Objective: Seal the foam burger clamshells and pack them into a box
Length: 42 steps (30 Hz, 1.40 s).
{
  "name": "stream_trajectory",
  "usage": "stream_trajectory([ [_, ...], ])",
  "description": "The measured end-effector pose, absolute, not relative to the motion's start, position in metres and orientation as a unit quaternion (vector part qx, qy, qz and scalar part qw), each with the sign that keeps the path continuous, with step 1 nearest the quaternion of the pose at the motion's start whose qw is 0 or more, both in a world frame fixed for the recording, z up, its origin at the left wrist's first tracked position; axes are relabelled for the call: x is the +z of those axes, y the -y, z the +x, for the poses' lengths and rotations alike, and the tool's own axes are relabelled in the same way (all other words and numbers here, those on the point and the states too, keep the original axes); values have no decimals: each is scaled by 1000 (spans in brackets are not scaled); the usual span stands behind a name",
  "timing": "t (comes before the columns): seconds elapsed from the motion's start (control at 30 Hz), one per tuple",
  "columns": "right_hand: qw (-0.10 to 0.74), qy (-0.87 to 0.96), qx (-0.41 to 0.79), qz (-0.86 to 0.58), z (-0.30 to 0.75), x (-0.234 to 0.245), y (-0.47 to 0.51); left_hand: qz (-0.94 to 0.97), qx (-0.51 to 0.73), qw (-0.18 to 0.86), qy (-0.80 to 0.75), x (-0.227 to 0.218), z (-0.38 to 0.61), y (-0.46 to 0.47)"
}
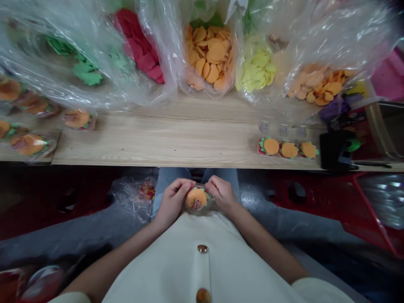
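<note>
Both hands are held low over my lap, just above a cream garment. My left hand [172, 202] and my right hand [221, 194] pinch opposite sides of a small clear plastic packet [206, 206]. Inside it is a round orange foam or felt piece [196, 199] with green scalloped edging and a dark mark on its face. My fingertips cover the top edge of the packet. A loose plastic wrap holding a similar colourful piece [147, 190] lies to the left of my left hand, touching neither hand.
A light wood bench [176, 141] runs ahead, with bulging clear bags of green, red, orange and yellow cut-outs [210, 54] beyond it. Several bagged pieces [30, 144] lie at its left, and three orange pieces [288, 149] at its right near a black holder [336, 149]. Red furniture [372, 202] stands to the right.
</note>
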State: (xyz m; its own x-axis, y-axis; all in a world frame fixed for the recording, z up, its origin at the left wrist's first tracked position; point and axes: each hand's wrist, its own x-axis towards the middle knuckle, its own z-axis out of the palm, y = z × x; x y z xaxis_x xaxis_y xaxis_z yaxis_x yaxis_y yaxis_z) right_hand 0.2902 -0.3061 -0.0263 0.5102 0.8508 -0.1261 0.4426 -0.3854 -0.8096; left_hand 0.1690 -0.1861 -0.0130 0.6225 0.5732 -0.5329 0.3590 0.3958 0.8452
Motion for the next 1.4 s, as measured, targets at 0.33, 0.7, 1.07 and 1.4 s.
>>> stream_trajectory([
  [0.33,335,589,223,-701,268,-20,330,733,-24,634,-244,23,127,161],
  [0.7,303,635,150,-694,265,-22,329,803,19,564,-192,19,129,169],
  [1.07,277,693,114,-656,266,-20,320,847,-33,522,-97,29,135,158],
  [1.4,267,672,165,-671,266,-26,325,643,18,721,-260,12,122,163],
])
